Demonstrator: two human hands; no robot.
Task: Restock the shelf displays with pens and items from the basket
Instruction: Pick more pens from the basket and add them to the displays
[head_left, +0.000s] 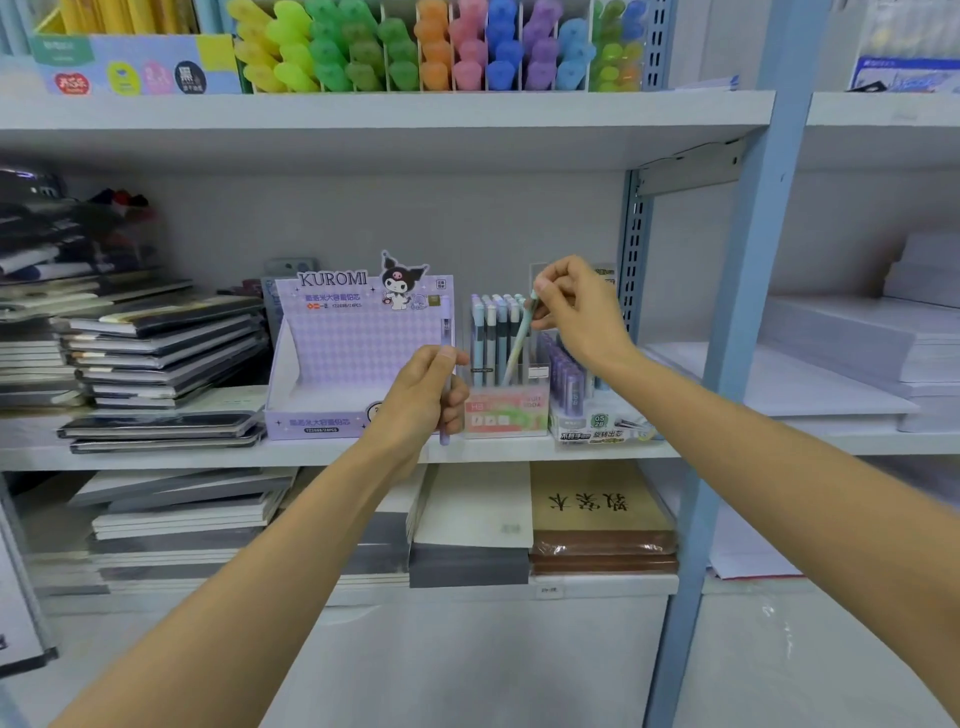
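Right now my right hand (576, 312) pinches a pale green pen (519, 345) by its top, tilted into the clear holder (506, 415) among upright blue and white pens (491, 332). My left hand (423, 397) grips a lilac pen (445, 330) upright beside the Kuromi box (353, 353); right of the holder, a carton (597, 425) holds what seem purple tubes (563, 374).

My left hand (423, 387) grips a purple pen (445, 325) upright, just in front of the lilac Kuromi box (332, 358) on the middle shelf (208, 458). My right hand (576, 312) pinches the top of a pale green pen (519, 340), which is tilted, its lower end among the blue pens (491, 332) in the pink display box (506, 415) alongside.
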